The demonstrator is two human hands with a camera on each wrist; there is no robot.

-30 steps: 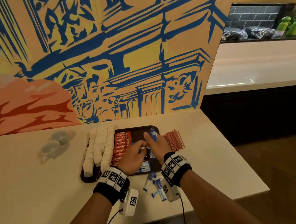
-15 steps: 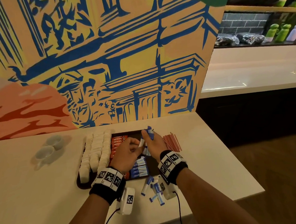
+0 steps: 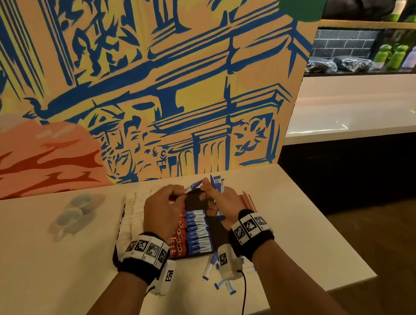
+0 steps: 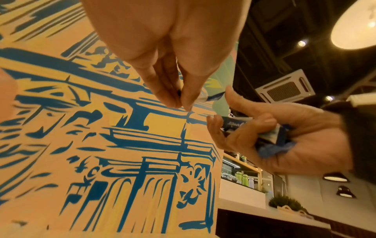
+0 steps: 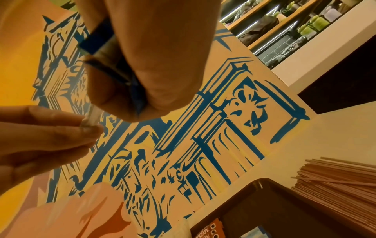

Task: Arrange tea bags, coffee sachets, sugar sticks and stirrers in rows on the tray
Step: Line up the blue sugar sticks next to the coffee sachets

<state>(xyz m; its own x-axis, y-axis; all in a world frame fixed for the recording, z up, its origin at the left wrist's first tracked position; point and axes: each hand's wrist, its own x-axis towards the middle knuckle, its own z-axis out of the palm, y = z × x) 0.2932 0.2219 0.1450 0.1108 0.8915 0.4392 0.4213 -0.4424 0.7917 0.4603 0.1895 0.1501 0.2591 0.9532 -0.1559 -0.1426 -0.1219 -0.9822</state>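
Two hands up over the tray (image 3: 212, 239), centre of the head view. Left hand (image 3: 162, 209) pinches one end of a single blue-and-white sugar stick (image 3: 193, 185) between thumb and fingertips; the other end sits at the right hand's fingertips. Right hand (image 3: 220, 200) is curled round a bundle of sugar sticks (image 3: 216, 182), tops poking out above the fist; left wrist view shows the bundle (image 4: 270, 134) lying across its palm under the curled fingers.

Tray, dark, lower centre of frame: white tea bags (image 3: 135, 209) in rows on its left side, then a column of red coffee sachets (image 3: 176, 245), then a column of blue sugar sticks (image 3: 197, 230) stacked neatly beside them. Right part of the tray shows bare dark surface.

Loose sugar sticks (image 3: 219, 274) scattered on the table (image 3: 51, 274) just below the tray, partly under the right wrist. Stirrers (image 3: 249, 199), reddish-brown, lie in a pile on the table right of the tray; clearer in the right wrist view (image 5: 335, 190), lower right.

Two pale cups (image 3: 76, 211) sit left of the tray, well apart from it
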